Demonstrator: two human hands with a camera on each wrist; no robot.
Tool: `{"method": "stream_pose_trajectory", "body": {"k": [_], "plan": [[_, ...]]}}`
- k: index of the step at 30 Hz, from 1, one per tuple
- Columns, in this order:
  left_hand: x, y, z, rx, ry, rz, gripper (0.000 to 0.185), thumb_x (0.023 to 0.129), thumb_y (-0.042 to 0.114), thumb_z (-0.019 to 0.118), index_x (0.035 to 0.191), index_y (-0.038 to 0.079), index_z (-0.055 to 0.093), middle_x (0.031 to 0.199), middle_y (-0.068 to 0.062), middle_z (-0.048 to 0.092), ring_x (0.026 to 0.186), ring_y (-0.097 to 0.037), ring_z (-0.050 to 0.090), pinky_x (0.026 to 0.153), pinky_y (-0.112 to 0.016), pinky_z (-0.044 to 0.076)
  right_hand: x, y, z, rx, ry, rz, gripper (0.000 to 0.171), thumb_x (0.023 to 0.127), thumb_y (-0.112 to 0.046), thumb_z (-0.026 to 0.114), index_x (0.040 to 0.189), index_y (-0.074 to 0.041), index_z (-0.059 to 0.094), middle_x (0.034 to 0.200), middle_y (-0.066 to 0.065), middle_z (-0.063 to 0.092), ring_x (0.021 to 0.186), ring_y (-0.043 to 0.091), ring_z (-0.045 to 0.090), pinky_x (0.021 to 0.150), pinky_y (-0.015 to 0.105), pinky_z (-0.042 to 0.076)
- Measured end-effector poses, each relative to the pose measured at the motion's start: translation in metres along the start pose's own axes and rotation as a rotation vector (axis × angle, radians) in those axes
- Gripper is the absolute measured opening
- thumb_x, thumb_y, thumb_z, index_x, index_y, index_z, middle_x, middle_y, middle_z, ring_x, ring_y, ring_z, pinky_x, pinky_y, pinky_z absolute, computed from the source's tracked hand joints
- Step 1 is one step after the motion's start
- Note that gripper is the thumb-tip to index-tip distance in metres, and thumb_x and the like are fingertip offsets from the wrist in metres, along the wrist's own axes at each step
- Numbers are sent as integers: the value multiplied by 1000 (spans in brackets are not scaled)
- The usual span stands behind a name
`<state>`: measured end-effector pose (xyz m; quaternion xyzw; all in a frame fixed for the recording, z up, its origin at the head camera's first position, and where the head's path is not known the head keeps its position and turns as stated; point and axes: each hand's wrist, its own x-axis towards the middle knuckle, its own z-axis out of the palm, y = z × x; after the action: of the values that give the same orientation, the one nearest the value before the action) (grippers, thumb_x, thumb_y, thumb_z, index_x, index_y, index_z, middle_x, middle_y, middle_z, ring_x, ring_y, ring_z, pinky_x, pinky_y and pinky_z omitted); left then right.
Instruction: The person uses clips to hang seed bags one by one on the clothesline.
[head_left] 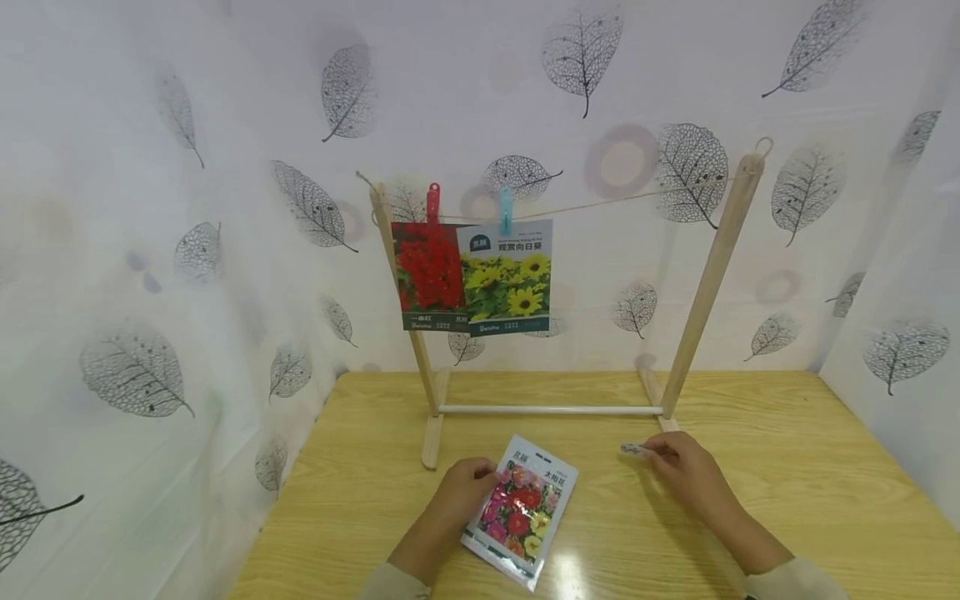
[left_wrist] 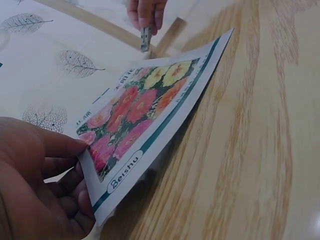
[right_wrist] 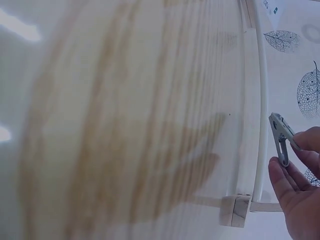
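Note:
My left hand (head_left: 467, 493) pinches the left edge of a seed packet (head_left: 521, 510) printed with pink, red and yellow flowers. In the left wrist view the packet (left_wrist: 145, 110) tilts up off the wood, thumb on its front and fingers curled behind. Over the table at the right, my right hand (head_left: 692, 473) holds a small grey clothespin (head_left: 634, 450) between thumb and fingers. The right wrist view shows this clothespin (right_wrist: 282, 139) side on. Two more packets hang from a string: a red-flower one (head_left: 429, 279) under a red clothespin (head_left: 432, 204), and a sunflower one (head_left: 510, 283) under a blue clothespin (head_left: 506, 210).
A wooden stand has a left post (head_left: 405, 292), a right post (head_left: 712, 283) and a white crossbar (head_left: 551, 410) low between them. The string (head_left: 622, 200) runs between the post tops. Behind it hangs a leaf-patterned sheet (head_left: 465, 100). The table (head_left: 360, 500) has a wood-grain top.

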<state>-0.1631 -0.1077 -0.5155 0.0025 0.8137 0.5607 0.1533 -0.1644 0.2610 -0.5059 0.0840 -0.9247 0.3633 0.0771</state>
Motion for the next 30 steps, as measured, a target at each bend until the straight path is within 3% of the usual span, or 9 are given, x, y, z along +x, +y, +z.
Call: {"method": "stream_pose_trajectory", "body": {"k": [4,11,19,23,30], "plan": [[2,1,0,13,11,18,16,98,22,63,102,9,73,98,-2,69,93,-14,60,85,-34,52,0,0,-1,-6,18,-20,11,96,-9,67,107,-8,69,107,6,67,96,18,69,78,15,55],[3,3,-1,-9,0,53,18,98,23,64,105,8,73,101,-4,69,94,-16,61,86,-34,54,-1,-1,-3,36,25,-2,16,98,-15,67,111,-6,66,109,7,69,97,18,70,82,25,59],[4,5,-3,0,9,96,24,99,26,63,113,9,71,109,-5,69,102,-18,62,91,-39,55,0,-2,-4,43,82,-30,19,96,-14,69,113,-6,68,107,6,72,94,-10,60,80,14,55],[6,8,-2,-23,16,109,24,99,26,64,113,9,72,107,-5,70,98,-17,62,87,-34,54,0,-3,-6,45,109,-50,19,95,-13,70,113,-6,69,106,5,72,94,-14,57,80,11,54],[5,13,-2,-60,15,112,24,99,26,64,115,9,71,110,-5,69,100,-16,62,88,-34,55,0,-8,-9,96,79,-25,21,97,-16,68,116,-7,70,114,8,70,98,-17,56,81,10,53]]}}
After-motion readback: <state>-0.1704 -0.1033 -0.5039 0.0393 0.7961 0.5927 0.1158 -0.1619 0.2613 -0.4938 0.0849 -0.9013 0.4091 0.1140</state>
